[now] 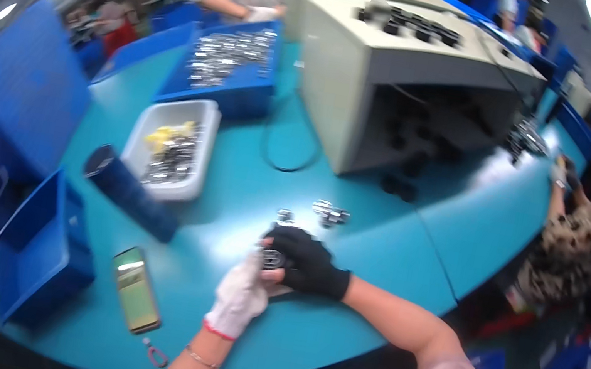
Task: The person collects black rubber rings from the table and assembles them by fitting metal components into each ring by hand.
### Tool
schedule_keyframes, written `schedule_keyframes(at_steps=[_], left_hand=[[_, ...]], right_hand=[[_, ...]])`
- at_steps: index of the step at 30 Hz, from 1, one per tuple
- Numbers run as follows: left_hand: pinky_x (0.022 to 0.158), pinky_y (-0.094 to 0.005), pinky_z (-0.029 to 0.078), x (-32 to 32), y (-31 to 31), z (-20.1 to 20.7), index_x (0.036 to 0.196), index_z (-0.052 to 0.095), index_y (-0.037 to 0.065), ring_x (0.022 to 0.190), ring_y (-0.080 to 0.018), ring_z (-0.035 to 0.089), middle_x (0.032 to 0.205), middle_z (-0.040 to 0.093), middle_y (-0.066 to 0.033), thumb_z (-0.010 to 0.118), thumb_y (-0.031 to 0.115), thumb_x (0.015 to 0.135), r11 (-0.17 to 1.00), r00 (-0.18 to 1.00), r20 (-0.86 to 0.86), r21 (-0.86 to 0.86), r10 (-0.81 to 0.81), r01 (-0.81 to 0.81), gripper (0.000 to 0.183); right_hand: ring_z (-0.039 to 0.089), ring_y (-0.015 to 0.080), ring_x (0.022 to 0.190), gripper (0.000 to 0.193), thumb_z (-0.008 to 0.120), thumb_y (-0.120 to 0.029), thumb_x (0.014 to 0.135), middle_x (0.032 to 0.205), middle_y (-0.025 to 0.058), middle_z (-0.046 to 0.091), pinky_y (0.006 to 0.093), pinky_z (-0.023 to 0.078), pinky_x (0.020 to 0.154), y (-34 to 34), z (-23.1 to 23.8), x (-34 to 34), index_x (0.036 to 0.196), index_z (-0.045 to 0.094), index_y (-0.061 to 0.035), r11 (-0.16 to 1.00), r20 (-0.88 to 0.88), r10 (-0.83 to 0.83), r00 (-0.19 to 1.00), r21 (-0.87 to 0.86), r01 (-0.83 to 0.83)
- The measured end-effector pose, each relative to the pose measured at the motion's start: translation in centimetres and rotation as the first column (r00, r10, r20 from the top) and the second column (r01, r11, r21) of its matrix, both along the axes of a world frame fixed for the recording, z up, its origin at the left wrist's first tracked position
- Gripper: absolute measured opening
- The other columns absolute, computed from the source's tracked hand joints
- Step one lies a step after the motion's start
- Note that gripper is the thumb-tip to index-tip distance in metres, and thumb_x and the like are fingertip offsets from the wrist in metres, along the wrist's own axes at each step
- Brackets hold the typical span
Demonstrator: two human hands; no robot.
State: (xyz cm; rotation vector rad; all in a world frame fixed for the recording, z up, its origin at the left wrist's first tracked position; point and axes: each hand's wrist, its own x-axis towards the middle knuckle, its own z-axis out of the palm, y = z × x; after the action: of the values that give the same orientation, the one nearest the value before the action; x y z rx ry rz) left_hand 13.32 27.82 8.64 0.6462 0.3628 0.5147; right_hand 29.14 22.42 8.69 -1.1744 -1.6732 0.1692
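My left hand (237, 298), in a white knit glove with a red cuff edge, is closed on a small round black part (272, 259) with a pale ring on its face. On the part's other side, my right hand (310, 262), in a black fingerless glove, has its fingers curled around it. The two hands meet just above the turquoise table (362, 297). Beyond them lies a small cluster of shiny metal pieces (330, 214). Another shiny piece (284, 217) sits right behind my right fingers.
A whitish tub (191, 187) of metal parts and a blue crate (242, 104) stand beyond a dark blue cylinder (130, 192). At left are a phone (138, 291), a pink-looped item (156, 354) and a blue bin (11, 270). A beige housing (326, 72) stands ahead; co-workers sit beyond and right.
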Motion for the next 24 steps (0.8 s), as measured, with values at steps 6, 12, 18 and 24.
schedule_keyframes(at_steps=[6,12,18,24], left_hand=[[0.077,-0.0504,0.054,0.5,0.0,0.4,0.121,0.047,0.004,0.097,-0.0277,0.060,0.109,0.057,-0.0137,0.049,0.035,0.094,0.992,0.985,-0.161,0.115,0.063,-0.044,0.041],[0.069,-0.0500,0.055,0.3,-1.1,0.6,0.114,0.050,0.000,0.085,-0.0280,0.061,0.100,0.059,-0.0153,0.052,0.037,0.093,0.985,0.975,-0.167,0.114,0.146,-0.128,0.043],[0.067,-0.0480,0.056,0.6,-1.4,0.7,0.120,0.048,0.004,0.080,-0.0171,0.059,0.096,0.059,-0.0098,0.049,0.037,0.094,0.981,0.972,-0.137,-0.006,0.190,-0.192,0.042],[0.066,-0.0502,0.055,0.6,-0.9,0.2,0.118,0.049,0.003,0.080,-0.0194,0.060,0.095,0.059,-0.0118,0.050,0.036,0.093,0.977,0.970,-0.161,0.138,0.183,-0.162,0.041]], right_hand=[[0.054,0.0321,0.101,0.055,0.078,-0.032,0.065,0.109,0.0128,0.055,0.0406,0.045,0.086,0.6,-1.3,0.4,0.107,0.055,-0.0048,0.999,-0.056,0.030,0.998,-0.012,-0.031],[0.056,0.0305,0.099,0.055,0.077,-0.027,0.064,0.110,0.0122,0.056,0.0382,0.046,0.085,-0.2,-0.6,-0.1,0.110,0.055,-0.0055,0.999,0.007,0.017,1.000,-0.039,-0.016],[0.054,0.0301,0.100,0.055,0.076,-0.032,0.064,0.105,0.0117,0.056,0.0400,0.044,0.085,-0.1,-1.5,-0.2,0.108,0.055,-0.0062,0.998,-0.040,-0.010,0.999,-0.065,0.007],[0.053,0.0295,0.098,0.050,0.073,-0.033,0.066,0.104,0.0114,0.054,0.0385,0.043,0.085,-0.3,-0.3,0.1,0.104,0.054,-0.0060,0.988,0.002,-0.002,1.000,-0.158,0.003]])
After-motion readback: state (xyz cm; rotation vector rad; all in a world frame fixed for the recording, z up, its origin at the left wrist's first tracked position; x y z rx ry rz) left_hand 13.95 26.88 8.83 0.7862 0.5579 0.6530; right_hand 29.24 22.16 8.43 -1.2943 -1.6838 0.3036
